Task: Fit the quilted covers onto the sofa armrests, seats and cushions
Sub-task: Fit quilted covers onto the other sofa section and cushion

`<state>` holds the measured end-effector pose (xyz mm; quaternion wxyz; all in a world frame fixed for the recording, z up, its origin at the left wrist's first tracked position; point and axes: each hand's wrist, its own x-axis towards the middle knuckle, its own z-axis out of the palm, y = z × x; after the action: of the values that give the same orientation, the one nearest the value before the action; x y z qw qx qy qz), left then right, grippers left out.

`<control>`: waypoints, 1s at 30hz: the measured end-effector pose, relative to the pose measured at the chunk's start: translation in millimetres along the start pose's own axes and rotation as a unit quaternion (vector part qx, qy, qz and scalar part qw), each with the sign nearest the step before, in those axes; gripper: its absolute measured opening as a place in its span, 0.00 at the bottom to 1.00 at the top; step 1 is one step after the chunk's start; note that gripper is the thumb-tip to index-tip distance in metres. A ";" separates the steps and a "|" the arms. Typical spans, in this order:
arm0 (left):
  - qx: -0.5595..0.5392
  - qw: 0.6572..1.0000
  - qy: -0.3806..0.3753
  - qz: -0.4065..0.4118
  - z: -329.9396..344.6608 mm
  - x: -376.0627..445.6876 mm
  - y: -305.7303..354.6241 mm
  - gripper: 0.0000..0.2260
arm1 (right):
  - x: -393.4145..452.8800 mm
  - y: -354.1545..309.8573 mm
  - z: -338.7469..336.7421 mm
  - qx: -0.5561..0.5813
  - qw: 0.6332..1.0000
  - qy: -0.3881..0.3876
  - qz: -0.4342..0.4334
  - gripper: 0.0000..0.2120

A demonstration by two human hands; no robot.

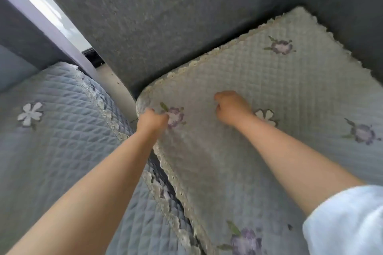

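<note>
I am leaning over the sofa seat and I am working on the quilted cover (259, 80) that is lying on it, the pale one with purple flowers and a lace edge (186, 68). It is reaching back to the grey backrest (145, 16), and its lace is running along the gap there. My left hand (152, 120) is gripping the cover at its near-left corner, with the fingers curled around the edge. My right hand (232, 107) is resting on the middle of the cover with the fingers bent down into the cloth; whether it is pinching a fold or only pressing, I cannot tell.

I am judging the cover to be light, soft and a little thick, so it will be bending easily and sliding on the seat. The best place to take it is the hemmed border just inside the lace, because the lace looks delicate. Beside my left arm, another quilted cover (51, 130), a bluish one, is already lying on the neighbouring seat.
</note>
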<state>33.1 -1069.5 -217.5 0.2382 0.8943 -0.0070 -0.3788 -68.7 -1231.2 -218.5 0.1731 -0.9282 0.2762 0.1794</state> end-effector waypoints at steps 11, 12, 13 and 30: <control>0.259 0.952 0.008 0.164 -30.9 143.2 -13.2 0.29 | 188.5 -26.5 -17.2 -0.178 0.984 0.022 0.023 0.18; 0.279 0.946 0.008 0.167 -27.5 147.4 -16.1 0.29 | 192.2 -24.1 -16.4 -0.180 0.983 0.025 0.024 0.16; 0.289 0.942 0.006 0.170 -26.4 149.4 -18.2 0.28 | 193.5 -22.3 -15.8 -0.171 0.984 0.034 0.021 0.15; 0.220 0.932 -0.056 0.282 -54.1 148.7 -22.0 0.19 | 196.4 -36.8 -48.2 0.017 0.979 0.160 0.121 0.18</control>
<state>172.3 -1055.9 -294.8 0.1315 0.8631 -0.3552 -0.3341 117.7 -1310.9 -252.3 0.1192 -0.9014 0.4141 0.0431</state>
